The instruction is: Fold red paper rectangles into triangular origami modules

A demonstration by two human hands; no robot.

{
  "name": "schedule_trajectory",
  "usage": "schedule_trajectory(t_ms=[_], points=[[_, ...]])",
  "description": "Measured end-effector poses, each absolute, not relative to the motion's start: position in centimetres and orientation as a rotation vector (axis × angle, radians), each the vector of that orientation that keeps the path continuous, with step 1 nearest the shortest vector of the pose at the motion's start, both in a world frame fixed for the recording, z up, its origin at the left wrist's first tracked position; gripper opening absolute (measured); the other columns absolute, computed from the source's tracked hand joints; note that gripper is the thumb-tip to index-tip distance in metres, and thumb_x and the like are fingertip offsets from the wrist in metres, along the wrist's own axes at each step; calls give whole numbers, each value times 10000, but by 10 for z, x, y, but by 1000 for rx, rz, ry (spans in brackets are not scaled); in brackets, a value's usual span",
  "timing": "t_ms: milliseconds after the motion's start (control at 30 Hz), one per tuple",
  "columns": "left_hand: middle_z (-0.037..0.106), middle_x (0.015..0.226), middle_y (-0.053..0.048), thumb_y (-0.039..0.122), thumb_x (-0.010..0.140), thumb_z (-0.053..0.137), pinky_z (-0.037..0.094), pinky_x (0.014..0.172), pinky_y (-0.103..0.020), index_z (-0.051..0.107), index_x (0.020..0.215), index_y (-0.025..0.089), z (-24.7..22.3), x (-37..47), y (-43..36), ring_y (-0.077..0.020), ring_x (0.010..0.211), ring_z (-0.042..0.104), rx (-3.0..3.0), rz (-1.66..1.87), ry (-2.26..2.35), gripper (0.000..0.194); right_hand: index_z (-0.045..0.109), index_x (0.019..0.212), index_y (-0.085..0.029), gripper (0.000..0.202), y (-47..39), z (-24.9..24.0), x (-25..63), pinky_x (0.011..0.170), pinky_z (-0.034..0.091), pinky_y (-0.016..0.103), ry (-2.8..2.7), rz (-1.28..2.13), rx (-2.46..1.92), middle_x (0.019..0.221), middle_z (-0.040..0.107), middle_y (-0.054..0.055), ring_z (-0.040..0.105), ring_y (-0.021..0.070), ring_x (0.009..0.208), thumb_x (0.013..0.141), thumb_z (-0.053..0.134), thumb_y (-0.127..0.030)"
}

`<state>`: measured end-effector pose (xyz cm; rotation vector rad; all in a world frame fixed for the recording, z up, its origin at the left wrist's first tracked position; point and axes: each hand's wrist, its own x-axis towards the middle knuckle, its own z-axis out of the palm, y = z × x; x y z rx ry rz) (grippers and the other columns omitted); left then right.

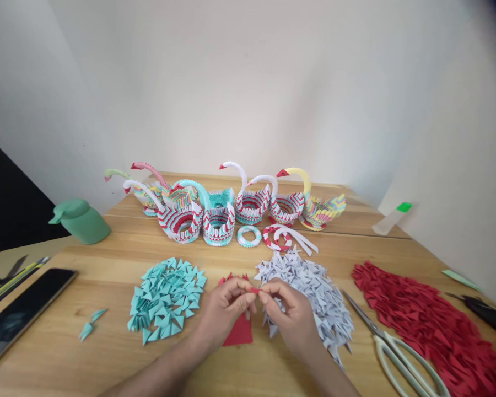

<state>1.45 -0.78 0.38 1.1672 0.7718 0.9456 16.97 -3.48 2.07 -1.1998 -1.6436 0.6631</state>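
Note:
Between both hands, at the lower middle, is a small red paper piece point(255, 290). My left hand point(228, 306) pinches its left end and my right hand point(287, 309) pinches its right end. Under and behind the hands lie a red paper sheet point(238, 333) and a few red folded pieces, partly hidden by my fingers. A pile of teal folded triangles point(167, 298) lies left of my left hand. Beside and behind my right hand spreads a pile of pale grey-lilac triangles point(318, 292). A larger heap of red triangles point(430, 325) is at the right.
Several folded-paper swans point(182, 223) stand at the back, with a teal-white ring point(248, 236) and a red-white ring point(268, 238) before them. Scissors point(391, 344) lie right, a phone point(25, 309) and green thermos-like container point(80, 221) left. A dark-handled tool point(488, 314) is far right.

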Motion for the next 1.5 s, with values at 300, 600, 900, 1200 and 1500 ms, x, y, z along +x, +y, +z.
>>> schedule_trajectory(t_ms=[300,600,900,1200,1500], points=[[563,578,13,486,786,645,385,576,-230,537,717,155,13,8,-10,-108,551,495,1300,947,802,355,616,711,-190,195,-34,16,165,541,421,228,-1586,718,-1231,628,598,-6,520,126,564,862,534,-283],[593,510,8,514,726,705,366,540,-226,563,702,140,7,10,-4,-100,472,502,1008,879,719,401,619,749,-175,239,-31,11,168,545,435,228,-1464,898,-1250,659,596,5,527,129,597,865,571,-379],[470,395,58,359,763,728,287,444,-222,590,763,145,-2,1,1,-80,347,419,590,692,443,255,653,892,-172,296,-29,10,175,574,465,251,-1431,909,-1250,683,601,14,554,146,611,866,569,-455],[537,405,32,431,735,741,297,455,-215,560,704,142,4,1,-2,-71,348,424,714,692,473,342,673,877,-178,270,-29,14,173,583,454,247,-1445,945,-1266,725,651,28,570,155,640,875,559,-423],[582,474,35,512,695,728,359,518,-212,561,735,146,4,6,0,-81,425,479,1095,835,708,404,692,864,-194,164,-32,14,171,636,449,236,-1482,977,-1172,780,656,17,582,146,708,862,593,-325]])
